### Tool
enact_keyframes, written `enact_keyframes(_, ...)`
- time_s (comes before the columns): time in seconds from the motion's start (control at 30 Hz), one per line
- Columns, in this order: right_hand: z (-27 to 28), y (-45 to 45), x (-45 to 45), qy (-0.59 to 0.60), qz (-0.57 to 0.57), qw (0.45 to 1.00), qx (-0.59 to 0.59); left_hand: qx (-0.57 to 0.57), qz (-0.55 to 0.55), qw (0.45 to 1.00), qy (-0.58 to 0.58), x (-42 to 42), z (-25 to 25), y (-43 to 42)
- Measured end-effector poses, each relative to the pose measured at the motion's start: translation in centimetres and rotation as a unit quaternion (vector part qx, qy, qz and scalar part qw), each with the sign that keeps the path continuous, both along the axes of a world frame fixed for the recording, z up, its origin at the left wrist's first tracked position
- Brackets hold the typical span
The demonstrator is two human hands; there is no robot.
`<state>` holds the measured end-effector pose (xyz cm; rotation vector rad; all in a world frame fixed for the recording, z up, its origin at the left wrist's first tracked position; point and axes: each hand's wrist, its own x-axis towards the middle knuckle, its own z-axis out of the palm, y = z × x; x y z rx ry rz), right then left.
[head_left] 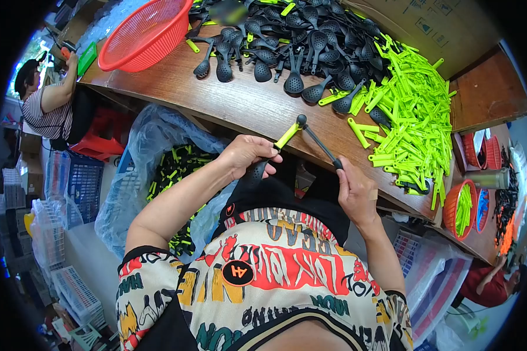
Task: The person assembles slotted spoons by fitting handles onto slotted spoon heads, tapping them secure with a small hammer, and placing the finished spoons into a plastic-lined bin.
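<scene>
My left hand (249,155) is closed around a black perforated spoon with a lime-green handle (287,136). The spoon's dark bowl hangs below my fingers, and its handle points up and to the right. In my right hand (357,192) is the grip of a small hammer (319,142) with a thin dark shaft and a round black head. That head meets the top end of the green handle, in front of the table edge. Black perforated spoon heads (319,42) are heaped on the table beyond my hands, with a pile of loose lime-green handles (407,111) to their right.
A red plastic basket (143,44) stands at the table's left end. Below the table on the left, a clear plastic bag (126,187) contains several black-and-green pieces. A cardboard box (439,35) borders the back right. An orange basket (459,213) holds green handles. Other people sit far left and right.
</scene>
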<state>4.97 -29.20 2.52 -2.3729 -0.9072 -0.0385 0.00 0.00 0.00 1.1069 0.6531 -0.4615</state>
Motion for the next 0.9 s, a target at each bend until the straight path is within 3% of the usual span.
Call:
enact_keyframes(0.13, -0.4, 0.0, -0.4, 0.000, -0.024, 0.992, 0.127, 0.004, -0.002, 1.000, 0.023, -1.4, 0.3, 0.1)
enact_keyframes(0.2, -0.9, -0.2, -0.1, -0.015, 0.028, 0.998, 0.053, 0.004, -0.004, 1.000, 0.022, -1.5, 0.2, 0.1)
enact_keyframes(0.4, -0.8, 0.7, 2.4, -0.046, -0.043, 0.998, 0.031, -0.039, 0.030, 0.998, 0.040, -1.4, 0.1, 0.3)
enact_keyframes(0.57, -1.2, 1.7, 3.4, -0.151, -0.053, 0.985, -0.069, -0.267, 0.014, 0.963, 0.034, -2.1, -1.7, 2.3)
enact_keyframes(0.63, -1.3, 2.2, 3.6, -0.177, -0.051, 0.979, -0.088, -0.269, 0.027, 0.962, 0.038, -2.3, -1.5, 2.3)
enact_keyframes(0.7, -0.9, 2.8, 4.0, -0.234, -0.036, 0.970, -0.064, -0.362, -0.006, 0.932, -0.026, -2.4, -1.5, 2.3)
enact_keyframes(0.73, -0.8, 3.1, 4.0, -0.217, -0.017, 0.976, -0.031, -0.347, 0.001, 0.937, -0.037, -2.5, -0.6, 1.9)
enact_keyframes(0.9, 1.2, 5.8, 2.9, -0.028, 0.090, 0.980, 0.177, -0.435, -0.077, 0.895, -0.067, -2.4, -1.2, 1.2)
